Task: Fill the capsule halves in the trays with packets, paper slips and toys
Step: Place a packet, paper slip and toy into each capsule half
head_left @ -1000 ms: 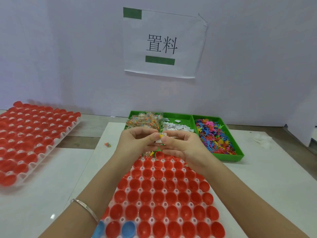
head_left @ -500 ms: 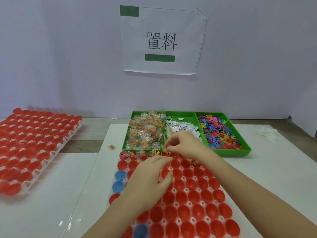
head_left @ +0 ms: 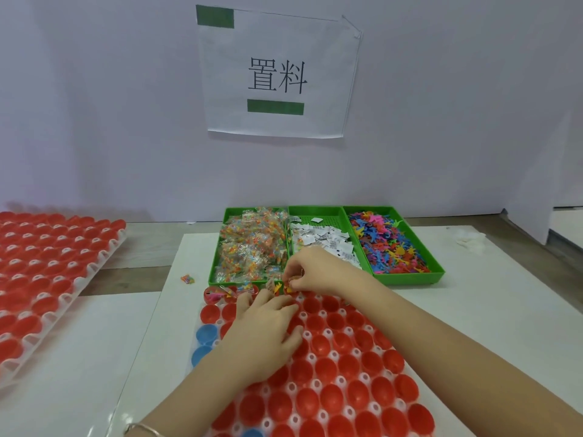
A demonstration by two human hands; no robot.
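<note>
Head view. The tray [head_left: 340, 380] of red halves [head_left: 358, 395] fills 6 o'clock on the white table [head_left: 473, 310]. A few blue halves [head_left: 206, 334] sit along its 9 o'clock edge. The left hand [head_left: 265, 335] lies palm down on the tray, its fingers stretched flat toward 12 o'clock, with the fingertips [head_left: 252, 298] at the far row. The right hand [head_left: 315, 272] hangs over the tray's 12 o'clock edge. Its curled fingers pinch an orange piece [head_left: 287, 290] above the far row. Whether that piece is a toy or a packet cannot be told.

Halves already filled [head_left: 217, 293] stand at the far row's 9 o'clock end. At 12 o'clock from the tray, just beside it, is the green bin [head_left: 407, 275]. From 9 to 3 o'clock, the bin's three compartments hold packets [head_left: 252, 247], slips [head_left: 321, 241] and toys [head_left: 391, 244]. One loose packet [head_left: 187, 279] lies on the table at 9 o'clock from the bin.

A second tray [head_left: 91, 272] of red halves lies well apart at 9 o'clock. A printed sign [head_left: 277, 77] hangs on the wall at 12 o'clock.
</note>
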